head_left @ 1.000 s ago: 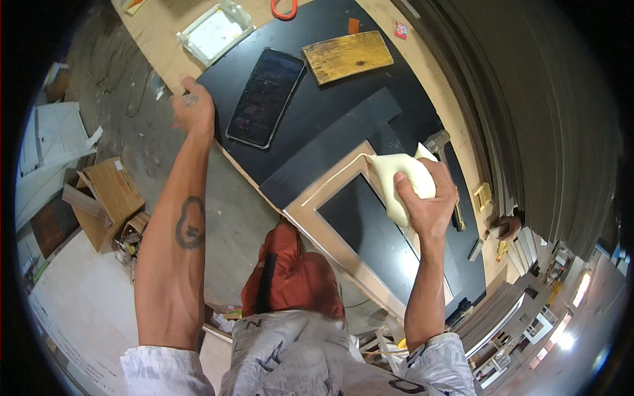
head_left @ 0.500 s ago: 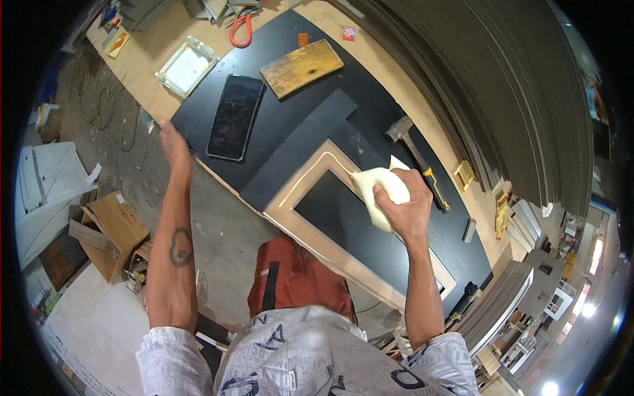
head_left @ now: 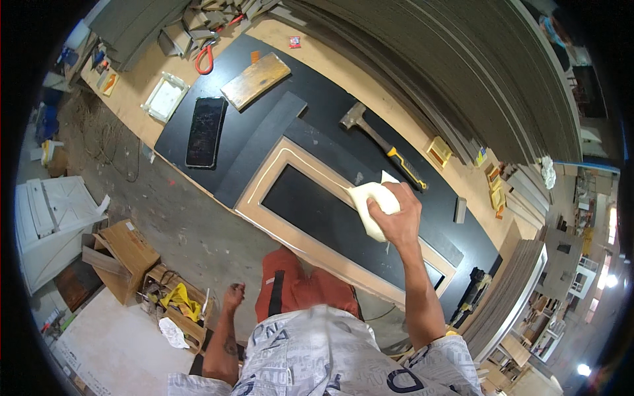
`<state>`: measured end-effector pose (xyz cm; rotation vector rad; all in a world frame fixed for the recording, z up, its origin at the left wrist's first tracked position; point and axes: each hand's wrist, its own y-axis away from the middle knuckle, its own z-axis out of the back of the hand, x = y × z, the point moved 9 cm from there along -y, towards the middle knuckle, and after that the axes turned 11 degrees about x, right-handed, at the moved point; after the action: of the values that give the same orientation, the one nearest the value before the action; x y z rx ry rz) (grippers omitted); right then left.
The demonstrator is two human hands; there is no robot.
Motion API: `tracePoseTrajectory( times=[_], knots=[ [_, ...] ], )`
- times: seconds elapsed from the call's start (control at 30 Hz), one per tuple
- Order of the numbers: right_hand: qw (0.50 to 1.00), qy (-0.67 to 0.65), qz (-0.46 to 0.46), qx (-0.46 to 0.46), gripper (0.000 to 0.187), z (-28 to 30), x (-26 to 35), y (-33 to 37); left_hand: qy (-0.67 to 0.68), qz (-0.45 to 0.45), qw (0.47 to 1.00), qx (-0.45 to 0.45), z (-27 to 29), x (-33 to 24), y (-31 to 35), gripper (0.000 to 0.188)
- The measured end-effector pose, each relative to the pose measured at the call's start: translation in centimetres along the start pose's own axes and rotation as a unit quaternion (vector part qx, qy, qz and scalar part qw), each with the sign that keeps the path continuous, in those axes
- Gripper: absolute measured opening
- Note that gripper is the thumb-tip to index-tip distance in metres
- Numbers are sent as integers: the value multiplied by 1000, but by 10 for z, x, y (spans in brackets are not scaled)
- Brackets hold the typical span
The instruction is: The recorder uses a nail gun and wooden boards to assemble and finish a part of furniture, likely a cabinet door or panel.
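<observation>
Right hand point(head_left: 400, 212) is gripping the bag point(head_left: 365, 212), fingers closed round it; I'm seeing the bead point(head_left: 317, 167) running further along the frame point(head_left: 317, 247) on the table point(head_left: 274, 34), so coverage's growing, tho near side's looking bare. L hand point(head_left: 234, 297) is now hanging clear of the table, can't tell its grip.

Pale grey-white shirt point(head_left: 317, 360), dense grey lettering print, larger dark navy letters scattered across front. Left sleeve point(head_left: 198, 385) and right sleeve point(head_left: 449, 360) same fabric, ending near elbows. Rust-red trousers point(head_left: 320, 290), black strip point(head_left: 273, 290) down left thigh. Dark tattoo point(head_left: 231, 346) on left forearm. Left hand point(head_left: 234, 296), right hand point(head_left: 400, 219) bare.
</observation>
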<state>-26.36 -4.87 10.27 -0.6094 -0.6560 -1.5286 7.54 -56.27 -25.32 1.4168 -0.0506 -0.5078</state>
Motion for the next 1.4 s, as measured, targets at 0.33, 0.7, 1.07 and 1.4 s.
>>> tracePoseTrajectory(
  times=[0.33, 0.7, 1.07, 1.4],
  knots=[
    [999, -23, -27, -26, 31, 64, -65, 68, 120, -134, 984, 9, -80, -101, 63, 52],
    [996, -15, -76, -47, 34, 120, -133, 144, 57, -153, 987, 15, -135, -103, 75, 53],
    [988, -21, -131, -75, 37, 168, -189, 220, 7, -77, 997, 17, -145, -74, 78, 46],
    [973, -25, -195, -121, 37, 202, -230, 274, -43, -116, 992, 24, -145, -119, 85, 57]
  ],
)
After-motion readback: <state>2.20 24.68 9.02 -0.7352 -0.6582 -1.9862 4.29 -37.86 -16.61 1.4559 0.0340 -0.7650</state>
